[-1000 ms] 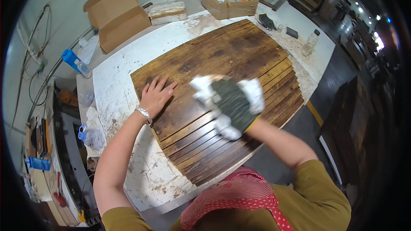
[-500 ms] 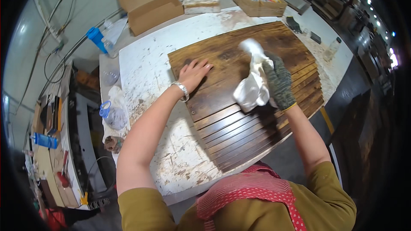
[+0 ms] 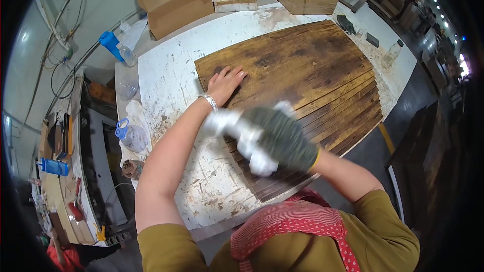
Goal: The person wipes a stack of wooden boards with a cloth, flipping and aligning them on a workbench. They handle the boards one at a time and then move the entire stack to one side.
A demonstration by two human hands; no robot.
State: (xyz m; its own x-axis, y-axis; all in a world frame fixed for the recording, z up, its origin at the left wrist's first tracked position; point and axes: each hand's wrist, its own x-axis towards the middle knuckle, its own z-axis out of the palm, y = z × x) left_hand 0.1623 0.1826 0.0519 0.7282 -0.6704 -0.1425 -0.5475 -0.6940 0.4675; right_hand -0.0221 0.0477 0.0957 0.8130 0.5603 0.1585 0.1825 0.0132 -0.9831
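Observation:
Brown stained wooden boards (image 3: pixel 297 65) lie overlapped like steps on a white, paint-spattered table (image 3: pixel 171 70). My bare left hand (image 3: pixel 225 85) rests on the top board near its left edge, fingers stretched out. A silver bracelet (image 3: pixel 208 102) circles that wrist. My right hand (image 3: pixel 280 138), in a dark grey-green knit glove, grips a crumpled white cloth (image 3: pixel 241 132) over the near left part of the boards. Hand and cloth are smeared by motion, so whether the cloth touches the wood is hard to tell.
At the back stand an open cardboard box (image 3: pixel 176 12) and a carton of odds and ends (image 3: pixel 305 1). Bottles, among them a blue-capped jug (image 3: pixel 132 136), line the left edge. A clear bottle (image 3: pixel 392 54) and a dark glove (image 3: pixel 346 23) sit at the right.
My right hand has swept the cloth from the middle right of the boards leftward and toward me. My left hand stays at nearly the same spot.

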